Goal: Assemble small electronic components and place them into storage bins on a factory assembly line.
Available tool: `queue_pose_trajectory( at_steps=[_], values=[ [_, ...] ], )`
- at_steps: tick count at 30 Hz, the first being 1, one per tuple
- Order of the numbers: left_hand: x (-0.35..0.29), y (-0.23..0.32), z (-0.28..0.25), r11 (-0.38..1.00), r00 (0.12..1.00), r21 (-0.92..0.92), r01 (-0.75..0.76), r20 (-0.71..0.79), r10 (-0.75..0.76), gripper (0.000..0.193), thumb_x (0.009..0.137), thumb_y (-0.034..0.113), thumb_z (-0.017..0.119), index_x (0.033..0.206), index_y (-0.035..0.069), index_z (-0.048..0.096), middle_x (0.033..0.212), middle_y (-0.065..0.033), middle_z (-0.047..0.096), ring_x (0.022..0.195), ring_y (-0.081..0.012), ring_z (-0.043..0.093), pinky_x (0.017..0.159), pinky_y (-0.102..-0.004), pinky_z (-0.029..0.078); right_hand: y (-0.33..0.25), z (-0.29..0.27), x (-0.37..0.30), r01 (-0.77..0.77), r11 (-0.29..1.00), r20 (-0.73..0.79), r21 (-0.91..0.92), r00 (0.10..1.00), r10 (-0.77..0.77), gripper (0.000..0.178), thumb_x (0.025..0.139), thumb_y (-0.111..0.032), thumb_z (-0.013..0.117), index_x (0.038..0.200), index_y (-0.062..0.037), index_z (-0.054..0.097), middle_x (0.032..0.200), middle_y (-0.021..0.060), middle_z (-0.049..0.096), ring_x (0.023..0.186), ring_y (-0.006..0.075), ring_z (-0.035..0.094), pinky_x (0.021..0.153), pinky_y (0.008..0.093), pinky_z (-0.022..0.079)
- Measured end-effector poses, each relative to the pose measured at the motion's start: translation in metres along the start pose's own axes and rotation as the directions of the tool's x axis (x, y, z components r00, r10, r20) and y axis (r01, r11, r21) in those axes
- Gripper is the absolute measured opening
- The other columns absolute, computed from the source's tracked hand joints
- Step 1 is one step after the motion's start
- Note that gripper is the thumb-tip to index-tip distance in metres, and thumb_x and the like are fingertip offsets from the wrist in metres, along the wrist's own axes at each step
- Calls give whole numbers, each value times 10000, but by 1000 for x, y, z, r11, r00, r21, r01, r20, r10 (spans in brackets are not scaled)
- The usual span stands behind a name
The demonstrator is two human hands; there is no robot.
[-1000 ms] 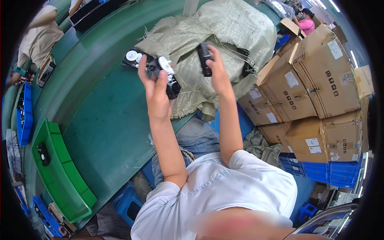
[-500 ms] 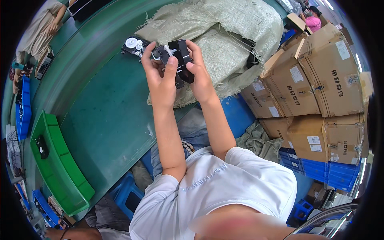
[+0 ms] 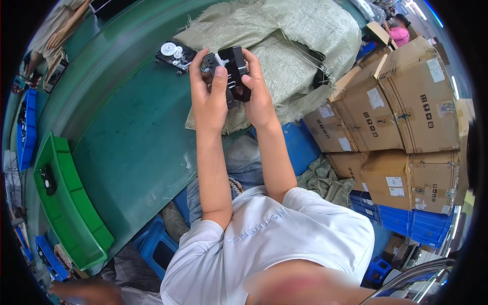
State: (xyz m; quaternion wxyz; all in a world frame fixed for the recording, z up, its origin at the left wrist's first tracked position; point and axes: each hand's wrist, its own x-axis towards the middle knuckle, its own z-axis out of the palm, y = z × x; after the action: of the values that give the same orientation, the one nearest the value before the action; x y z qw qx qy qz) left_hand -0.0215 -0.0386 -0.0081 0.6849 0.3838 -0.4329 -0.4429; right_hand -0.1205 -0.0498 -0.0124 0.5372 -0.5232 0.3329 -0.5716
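My left hand [image 3: 210,104] and my right hand [image 3: 261,101] grip a black plastic mechanism [image 3: 236,66] between them, above the far part of the green table [image 3: 137,132]. Both thumbs press on its near side, and the fingers curl round its outer sides. A small white part [image 3: 219,59] shows on it, close to my left thumb. Just left of my left hand, a black gear unit [image 3: 175,55] with white gears lies on the table. The palms and fingers hide part of the held piece.
A pale woven sack [image 3: 305,30] lies across the table's far right. At the left stands a green bin [image 3: 76,208] with a black part [image 3: 49,180] in it. Cardboard boxes [image 3: 417,101] are stacked to the right. Other people are at the upper left and upper right.
The black mechanism has turned slightly in my hands, showing more of its hollow side. My left hand has shifted a little right, uncovering more of the gear unit.
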Motion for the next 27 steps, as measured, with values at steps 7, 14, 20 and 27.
queue_pose_trajectory(
  at_steps=[7, 14, 20, 27],
  values=[
    [3, -15, -3, 978, 990, 165, -129, -42, 138, 425, 1025, 334, 396, 1364, 84, 456, 1137, -185, 524, 939, -241, 539, 865, -371, 452, 5, 2, 0, 2, 994, -19, -105, 1000, -4, 636, 845, -248, 394, 1447, -60, 311, 1315, 155, 457, 1065, 227, 473, 919, 326, 345],
    [-1, -10, -1, 949, 989, 287, -132, -20, 144, 456, 1040, 362, 324, 1363, 71, 461, 1192, -185, 513, 1002, -280, 538, 907, -405, 431, 4, 3, -1, -4, 996, -6, -93, 1000, 3, 611, 857, -222, 372, 1440, -47, 313, 1324, 179, 438, 1120, 251, 437, 978, 351, 313],
    [-2, -2, -2, 950, 998, 306, -62, 26, 57, 461, 1040, 344, 323, 1381, 59, 448, 1225, -196, 517, 1006, -290, 556, 894, -394, 444, -4, 5, -4, 3, 979, 30, -204, 1000, 3, 580, 880, -188, 365, 1429, -13, 300, 1379, 233, 387, 1234, 317, 384, 1070, 400, 263],
    [1, -4, -7, 959, 999, 282, -15, 49, 1, 485, 996, 264, 458, 1445, 91, 405, 1230, -214, 582, 997, -303, 611, 853, -362, 479, -2, -2, -4, 70, 972, 48, -226, 997, -60, 565, 933, -240, 358, 1439, -5, 275, 1387, 223, 381, 1248, 323, 378, 1092, 413, 243]
  ],
)
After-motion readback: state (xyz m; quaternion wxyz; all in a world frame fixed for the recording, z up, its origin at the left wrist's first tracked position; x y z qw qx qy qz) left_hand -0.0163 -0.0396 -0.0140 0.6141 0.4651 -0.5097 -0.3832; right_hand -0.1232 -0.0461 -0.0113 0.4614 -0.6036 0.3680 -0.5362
